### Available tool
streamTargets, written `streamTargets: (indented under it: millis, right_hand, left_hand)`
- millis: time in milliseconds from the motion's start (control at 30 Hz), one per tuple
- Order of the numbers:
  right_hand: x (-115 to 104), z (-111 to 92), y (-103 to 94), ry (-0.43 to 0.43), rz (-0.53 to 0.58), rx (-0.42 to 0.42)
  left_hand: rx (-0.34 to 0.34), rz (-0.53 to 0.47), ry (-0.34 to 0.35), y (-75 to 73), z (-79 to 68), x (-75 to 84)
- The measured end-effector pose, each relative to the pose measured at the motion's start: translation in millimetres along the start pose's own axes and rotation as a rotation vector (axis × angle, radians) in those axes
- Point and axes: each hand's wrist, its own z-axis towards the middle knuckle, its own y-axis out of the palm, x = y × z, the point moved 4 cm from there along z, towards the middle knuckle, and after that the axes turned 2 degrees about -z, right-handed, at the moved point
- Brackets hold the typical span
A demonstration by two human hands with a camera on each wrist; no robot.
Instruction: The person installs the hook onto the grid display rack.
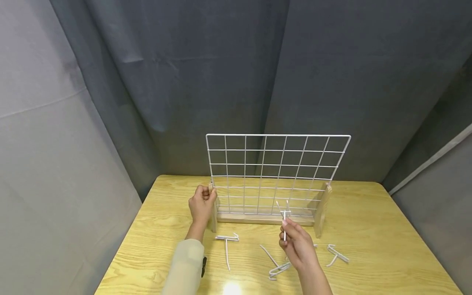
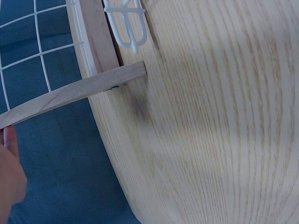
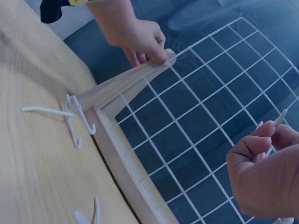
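Observation:
A white wire grid panel (image 1: pixel 273 164) leans back in a wooden stand (image 1: pixel 254 218) on the table. My left hand (image 1: pixel 200 205) pinches the top of the stand's left upright (image 3: pixel 140 77), thumb and fingers at its upper end. In front of the grid's right half, my right hand (image 1: pixel 298 243) holds a white wire hook (image 1: pixel 285 213) by its straight arm, its two prongs pointing up. The right wrist view has my right hand (image 3: pixel 264 172) close before the grid, most of the hook hidden by the fingers.
Several more white hooks lie on the wooden table (image 1: pixel 158 246): one hook (image 1: pixel 227 250) at front left, another hook (image 1: pixel 278 268) near my right wrist and a further hook (image 1: pixel 337 254) at right. A dark curtain (image 1: pixel 221 82) hangs behind.

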Motion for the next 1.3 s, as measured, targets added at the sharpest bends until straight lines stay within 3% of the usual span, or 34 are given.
streamTargets:
  millis: [300,667,1100,1300]
  right_hand:
    - [-4,5,17.8,-0.018,0.050,-0.082]
    - [-3,16,43.9,0.009,0.049,-0.066]
    - [-3,28,73.7,0.022,0.044,-0.104]
    - [-4,39,92.7,0.049,0.030,-0.127]
  left_hand:
    - [0.007,0.013,-0.006,-0.6,-0.6,1.0]
    - [0.012,0.017,-0.019,-1.8,-1.0,3.4]
    - [0.021,0.038,0.028,-1.2,-5.5,3.5]
    - [0.029,0.015,0.019,-0.6,-1.9,2.7]
